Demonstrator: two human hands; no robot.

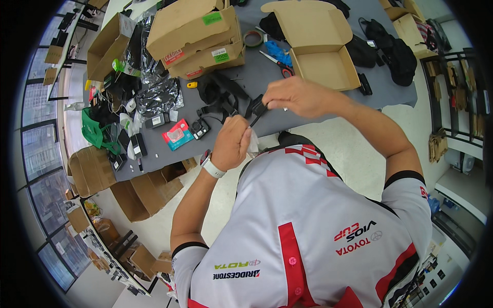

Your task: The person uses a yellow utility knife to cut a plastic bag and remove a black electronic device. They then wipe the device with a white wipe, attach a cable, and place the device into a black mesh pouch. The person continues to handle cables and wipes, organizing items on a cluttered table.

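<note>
My left hand (231, 143) is closed near the table's front edge, gripping the lower end of a thin black strap or cord (253, 122). Something pale and thin, perhaps a wipe (253, 142), hangs beside its fingers. Farther right, my right hand (297, 97) pinches a small black piece (260, 106) at the upper end of that strap. Just beyond both hands lies a black strap harness (218, 92) on the grey table. A small black boxy device (199, 127) sits left of my left hand, touching a red and blue pack of wipes (178, 134).
Stacked cardboard boxes (197, 38) stand at the far side, and an open cardboard box (326, 66) lies beyond my right hand. Scissors (280, 64) and a tape roll (252, 38) rest between them. Black plastic bags (159, 95) and cables crowd the left; black pouches (400, 59) lie far right.
</note>
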